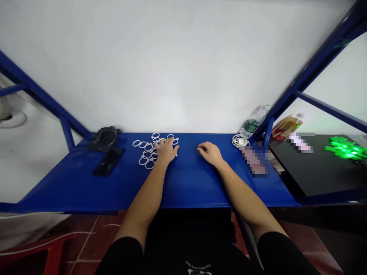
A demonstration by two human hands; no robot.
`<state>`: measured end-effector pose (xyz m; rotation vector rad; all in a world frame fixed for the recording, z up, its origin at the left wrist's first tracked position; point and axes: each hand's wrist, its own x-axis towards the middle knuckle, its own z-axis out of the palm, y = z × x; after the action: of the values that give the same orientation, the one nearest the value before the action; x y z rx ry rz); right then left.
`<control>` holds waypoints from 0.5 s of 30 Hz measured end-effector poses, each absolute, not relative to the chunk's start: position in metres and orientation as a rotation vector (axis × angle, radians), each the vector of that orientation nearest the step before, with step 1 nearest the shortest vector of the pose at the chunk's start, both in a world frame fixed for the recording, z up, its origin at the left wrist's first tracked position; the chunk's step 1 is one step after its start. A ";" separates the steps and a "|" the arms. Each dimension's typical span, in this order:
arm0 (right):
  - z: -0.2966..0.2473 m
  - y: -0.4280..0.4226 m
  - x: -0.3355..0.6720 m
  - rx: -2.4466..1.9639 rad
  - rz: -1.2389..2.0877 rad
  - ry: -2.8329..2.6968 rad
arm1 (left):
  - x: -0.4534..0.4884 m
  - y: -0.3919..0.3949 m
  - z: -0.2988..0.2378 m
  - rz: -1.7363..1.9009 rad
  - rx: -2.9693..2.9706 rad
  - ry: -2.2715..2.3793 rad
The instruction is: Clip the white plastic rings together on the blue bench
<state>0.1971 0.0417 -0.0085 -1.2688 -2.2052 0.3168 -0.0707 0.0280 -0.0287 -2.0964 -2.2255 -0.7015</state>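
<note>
Left hand (166,150) flat, fingers spread on white plastic rings (146,151), centre frame; right hand (210,152) loosely curled, empty. Light, stiff, slippery; best pinched by rim.

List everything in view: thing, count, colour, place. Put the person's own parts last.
white rings: a pile, too many to count surely, white, left-centre of the table, under and around the left hand
blue table: one, blue, against the white wall
black phone: one, black, left part of the table
dark bundle: one, black, back left corner; kind unclear
coiled cable: one, white, back right of the table
water bottle: one, clear with green label, lying behind the cable
left hand: one, flat on the rings
right hand: one, resting on bare table, holding nothing
</note>
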 end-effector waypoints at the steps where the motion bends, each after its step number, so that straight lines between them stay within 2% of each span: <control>1: -0.009 0.041 0.196 -1.294 0.332 -2.247 | -0.072 0.029 -0.029 -0.711 -2.069 -2.222; 5: -0.010 0.045 0.200 -1.423 0.336 -2.300 | -0.075 0.028 -0.031 -0.717 -1.981 -2.216; 11: -0.011 0.052 0.209 -1.446 0.057 -2.246 | -0.079 0.027 -0.031 -0.721 -1.932 -2.240; 15: -0.009 0.045 0.202 -1.297 0.201 -2.300 | -0.079 0.025 -0.028 -0.717 -1.946 -2.241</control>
<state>0.2017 0.0454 -0.0088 -1.2970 -2.2996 0.2005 -0.0785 0.0250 -0.0285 -1.9458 -2.2414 -0.7172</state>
